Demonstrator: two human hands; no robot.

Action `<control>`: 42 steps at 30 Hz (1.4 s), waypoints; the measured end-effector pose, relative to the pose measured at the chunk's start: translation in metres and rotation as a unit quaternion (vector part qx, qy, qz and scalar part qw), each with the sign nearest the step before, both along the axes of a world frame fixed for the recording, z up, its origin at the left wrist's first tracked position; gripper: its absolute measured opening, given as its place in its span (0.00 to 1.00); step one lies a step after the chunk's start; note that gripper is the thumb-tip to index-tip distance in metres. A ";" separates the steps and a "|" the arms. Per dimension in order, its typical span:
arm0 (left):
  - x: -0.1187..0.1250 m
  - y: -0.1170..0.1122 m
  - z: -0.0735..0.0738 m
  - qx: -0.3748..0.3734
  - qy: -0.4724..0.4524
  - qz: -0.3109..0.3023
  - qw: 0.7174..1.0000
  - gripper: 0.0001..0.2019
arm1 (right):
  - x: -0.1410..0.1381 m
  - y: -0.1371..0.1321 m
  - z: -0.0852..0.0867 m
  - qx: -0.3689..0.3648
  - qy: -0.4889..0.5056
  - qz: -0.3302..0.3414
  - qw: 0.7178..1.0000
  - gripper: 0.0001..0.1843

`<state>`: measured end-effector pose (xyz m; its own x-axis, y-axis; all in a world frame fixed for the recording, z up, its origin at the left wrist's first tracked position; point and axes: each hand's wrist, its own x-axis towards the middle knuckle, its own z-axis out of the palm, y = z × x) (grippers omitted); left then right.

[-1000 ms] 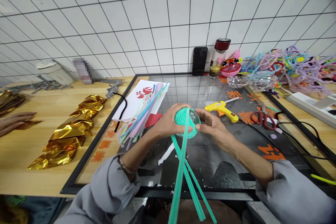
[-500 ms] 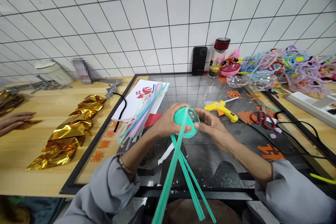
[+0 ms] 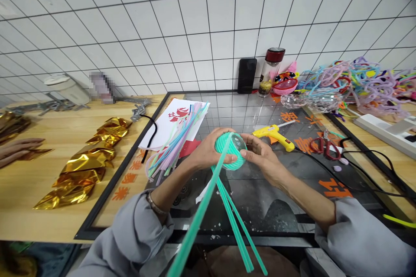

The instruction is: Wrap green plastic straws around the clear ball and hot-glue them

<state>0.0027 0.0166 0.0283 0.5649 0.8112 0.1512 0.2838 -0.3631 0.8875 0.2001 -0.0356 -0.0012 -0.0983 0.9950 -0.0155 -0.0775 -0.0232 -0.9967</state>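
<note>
Between my two hands is a clear plastic ball (image 3: 239, 143), partly wrapped in rows of green pipe cleaner (image 3: 224, 143). My left hand (image 3: 212, 149) is closed round its left side, thumb across the front. On the right side, the fingers and thumb of my right hand (image 3: 258, 153) grip the bare clear part. One long green strand (image 3: 198, 225) runs from the ball's top toward me. Several more green pipe cleaners (image 3: 235, 229) hang down below the ball past the table's front edge.
A yellow glue gun (image 3: 274, 136) and red-handled scissors (image 3: 326, 147) lie to the right, with black cords. Pastel pipe cleaners (image 3: 178, 138) rest on white paper (image 3: 159, 127). Gold foil (image 3: 84, 164) and another person's hand (image 3: 19, 149) are at left; a tangled pipe-cleaner heap (image 3: 360, 82) is back right.
The near end of the long green strand has swung to the left. Both hands keep nearly the same hold on the ball.
</note>
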 end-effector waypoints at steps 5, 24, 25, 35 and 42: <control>0.000 0.003 -0.007 -0.022 -0.015 -0.002 1.000 0.36 | -0.002 0.000 0.000 -0.011 -0.006 -0.031 0.999 0.39; -0.002 0.000 0.000 0.003 0.013 -0.010 1.000 0.34 | 0.001 -0.002 0.001 0.003 -0.021 -0.008 1.000 0.34; -0.002 0.000 0.001 0.003 0.014 -0.008 1.000 0.34 | 0.000 -0.002 0.001 0.009 -0.024 -0.006 1.000 0.33; -0.003 0.005 -0.006 0.019 0.010 -0.023 1.000 0.35 | 0.014 0.005 0.003 0.073 -0.124 -0.033 0.989 0.35; -0.005 0.002 -0.001 0.004 0.021 -0.018 1.000 0.35 | 0.085 0.033 0.002 0.218 -0.501 -0.233 0.804 0.25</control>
<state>-0.0026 0.0191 0.0269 0.5998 0.7889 0.1337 0.3068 -0.3811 0.8722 0.2850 -0.0030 0.0005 0.1313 0.8523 0.5062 0.8715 0.1441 -0.4687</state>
